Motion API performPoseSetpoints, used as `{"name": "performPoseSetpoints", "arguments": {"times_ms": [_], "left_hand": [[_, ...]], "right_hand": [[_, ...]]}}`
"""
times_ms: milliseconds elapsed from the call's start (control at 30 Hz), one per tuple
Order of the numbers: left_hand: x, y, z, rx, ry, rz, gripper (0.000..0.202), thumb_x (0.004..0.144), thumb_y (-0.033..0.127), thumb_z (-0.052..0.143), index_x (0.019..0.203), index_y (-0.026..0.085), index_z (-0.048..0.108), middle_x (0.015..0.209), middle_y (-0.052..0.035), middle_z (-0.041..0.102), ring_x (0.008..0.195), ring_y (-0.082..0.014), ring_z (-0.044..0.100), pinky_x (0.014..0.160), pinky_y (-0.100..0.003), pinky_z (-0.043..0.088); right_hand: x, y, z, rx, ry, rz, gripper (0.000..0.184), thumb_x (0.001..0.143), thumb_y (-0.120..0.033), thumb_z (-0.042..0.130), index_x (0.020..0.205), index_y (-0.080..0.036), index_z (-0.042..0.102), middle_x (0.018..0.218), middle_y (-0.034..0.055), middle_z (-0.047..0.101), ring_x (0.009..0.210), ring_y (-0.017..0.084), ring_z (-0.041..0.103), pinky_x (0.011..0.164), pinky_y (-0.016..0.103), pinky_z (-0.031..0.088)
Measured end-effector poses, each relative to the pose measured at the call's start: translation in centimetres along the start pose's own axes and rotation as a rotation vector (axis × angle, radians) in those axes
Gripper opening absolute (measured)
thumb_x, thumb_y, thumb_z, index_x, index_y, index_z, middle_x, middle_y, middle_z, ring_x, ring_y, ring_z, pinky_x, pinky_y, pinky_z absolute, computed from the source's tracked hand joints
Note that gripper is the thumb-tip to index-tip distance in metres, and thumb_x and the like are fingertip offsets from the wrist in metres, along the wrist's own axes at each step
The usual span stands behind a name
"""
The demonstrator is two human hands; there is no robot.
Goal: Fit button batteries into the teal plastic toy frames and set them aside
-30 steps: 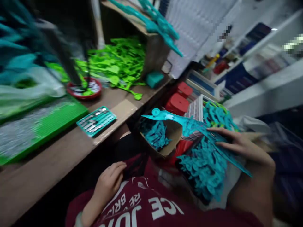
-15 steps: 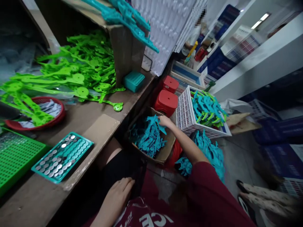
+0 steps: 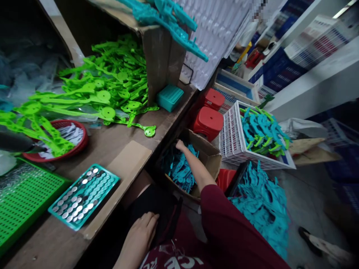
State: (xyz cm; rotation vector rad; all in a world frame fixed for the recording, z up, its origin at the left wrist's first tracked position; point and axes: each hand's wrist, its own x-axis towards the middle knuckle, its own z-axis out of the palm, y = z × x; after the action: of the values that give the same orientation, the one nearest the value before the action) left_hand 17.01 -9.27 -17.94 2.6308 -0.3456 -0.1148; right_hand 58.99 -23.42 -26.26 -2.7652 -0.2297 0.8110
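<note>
Turquoise pieces lie tangled in the carton, one hand among them

In the head view, the right hand is down inside the carton, towards its far left corner, the forearm crossing above the pieces. Its fingertips are hidden, so I cannot tell whether that grip is apart or clamped on something. The left hand rests on the lap, nearer the body than the carton, fingers loosely together and nothing visible in them.

The pieces overlap at odd angles and look likely to snag. Best, I judge, to feel for one by its sturdier part and draw it up along its own length rather than tug sideways at a thin end. If neighbours cling, the left hand could steady the carton's near rim.

A larger turquoise heap stands right of the carton, and a white crate lies beyond its far right side, so any lifted piece should clear the rim before swinging that way. The counter edge runs close along the carton's left; long tips should keep off it.
</note>
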Motion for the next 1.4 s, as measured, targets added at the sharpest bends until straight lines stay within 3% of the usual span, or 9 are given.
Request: {"name": "performPoseSetpoints", "arguments": {"times_ms": [267, 433, 633, 733, 767, 867, 1000, 1200, 1400], "left_hand": [[2.0, -0.9, 0.5, 0.021, 0.022, 0.049, 0.030, 0.102, 0.022, 0.041, 0.120, 0.020, 0.065, 0.098, -0.0079, 0.072, 0.081, -0.0200, 0.073, 0.071, -0.031, 0.058], [3.4, -0.1, 0.2, 0.076, -0.029, 0.076, 0.035, 0.102, 0.020, 0.037, 0.116, 0.016, 0.068, 0.089, -0.0080, 0.072, 0.074, -0.0208, 0.072, 0.067, -0.032, 0.058], [2.1, 0.5, -0.1, 0.018, -0.043, 0.198, 0.036, 0.101, 0.028, 0.037, 0.120, 0.016, 0.066, 0.105, -0.0115, 0.072, 0.085, -0.0244, 0.072, 0.073, -0.036, 0.057], [1.7, 0.5, 0.4, -0.042, -0.041, 0.262, 0.041, 0.101, 0.035, 0.035, 0.125, 0.016, 0.062, 0.109, -0.0126, 0.072, 0.088, -0.0264, 0.073, 0.075, -0.040, 0.059], [1.6, 0.7, 0.5, -0.066, -0.052, 0.279, 0.041, 0.101, 0.037, 0.034, 0.126, 0.018, 0.061, 0.110, -0.0121, 0.072, 0.088, -0.0264, 0.074, 0.075, -0.040, 0.059], [1.9, 2.3, 0.4, -0.129, -0.105, 0.336, 0.041, 0.100, 0.042, 0.035, 0.122, 0.022, 0.063, 0.111, -0.0095, 0.073, 0.085, -0.0243, 0.075, 0.074, -0.037, 0.061], [3.6, 5.7, 0.1, -0.122, -0.114, 0.479, 0.041, 0.100, 0.044, 0.036, 0.122, 0.024, 0.065, 0.111, -0.0086, 0.074, 0.085, -0.0232, 0.075, 0.078, -0.035, 0.061], [6.1, 11.0, 0.0, -0.058, -0.075, 0.716, 0.035, 0.102, 0.032, 0.039, 0.122, 0.021, 0.065, 0.115, -0.0101, 0.073, 0.096, -0.0247, 0.073, 0.083, -0.037, 0.059], [5.5, 12.7, -0.2, -0.030, -0.229, 0.707, 0.027, 0.099, 0.019, 0.043, 0.113, 0.020, 0.067, 0.097, -0.0076, 0.071, 0.082, -0.0217, 0.070, 0.073, -0.035, 0.057]], "right_hand": [[-3.4, 0.9, 4.3, 0.125, 0.005, 0.069, 0.035, 0.096, -0.036, 0.065, 0.123, -0.016, 0.061, 0.122, 0.0088, 0.063, 0.106, 0.023, 0.065, 0.089, 0.041, 0.058], [-6.6, -0.6, 4.5, 0.197, 0.191, 0.044, 0.038, 0.098, -0.035, 0.062, 0.130, -0.017, 0.057, 0.135, 0.0112, 0.057, 0.120, 0.027, 0.059, 0.100, 0.050, 0.051], [-19.3, 0.0, 5.8, 0.233, 0.384, -0.140, 0.033, 0.099, -0.030, 0.055, 0.131, -0.020, 0.059, 0.146, 0.0111, 0.049, 0.137, 0.023, 0.044, 0.116, 0.039, 0.037], [-28.0, 5.0, 6.2, 0.329, 0.441, -0.316, 0.033, 0.093, -0.036, 0.065, 0.124, -0.025, 0.064, 0.148, 0.0061, 0.050, 0.138, 0.023, 0.044, 0.117, 0.038, 0.037], [-31.0, 7.6, 5.9, 0.458, 0.512, -0.266, 0.032, 0.090, -0.036, 0.067, 0.121, -0.025, 0.065, 0.144, 0.0072, 0.054, 0.136, 0.025, 0.047, 0.117, 0.041, 0.037], [-39.9, 16.5, 4.6, 0.957, 0.894, 0.390, 0.023, 0.092, -0.036, 0.065, 0.113, -0.026, 0.067, 0.133, 0.0058, 0.060, 0.125, 0.024, 0.055, 0.109, 0.040, 0.046], [-47.3, 24.3, 6.7, 1.222, 0.970, 0.765, 0.033, 0.099, -0.039, 0.058, 0.124, -0.018, 0.060, 0.124, 0.0092, 0.062, 0.106, 0.022, 0.064, 0.091, 0.042, 0.056], [-45.3, 24.3, 15.0, 1.699, 0.883, 0.975, 0.033, 0.098, -0.037, 0.061, 0.122, -0.015, 0.061, 0.116, 0.0081, 0.065, 0.096, 0.019, 0.067, 0.081, 0.038, 0.060], [-40.7, 26.1, 16.1, 1.878, 0.919, 0.960, 0.034, 0.099, -0.038, 0.060, 0.124, -0.015, 0.059, 0.117, 0.0082, 0.065, 0.095, 0.018, 0.067, 0.080, 0.036, 0.060]]}}
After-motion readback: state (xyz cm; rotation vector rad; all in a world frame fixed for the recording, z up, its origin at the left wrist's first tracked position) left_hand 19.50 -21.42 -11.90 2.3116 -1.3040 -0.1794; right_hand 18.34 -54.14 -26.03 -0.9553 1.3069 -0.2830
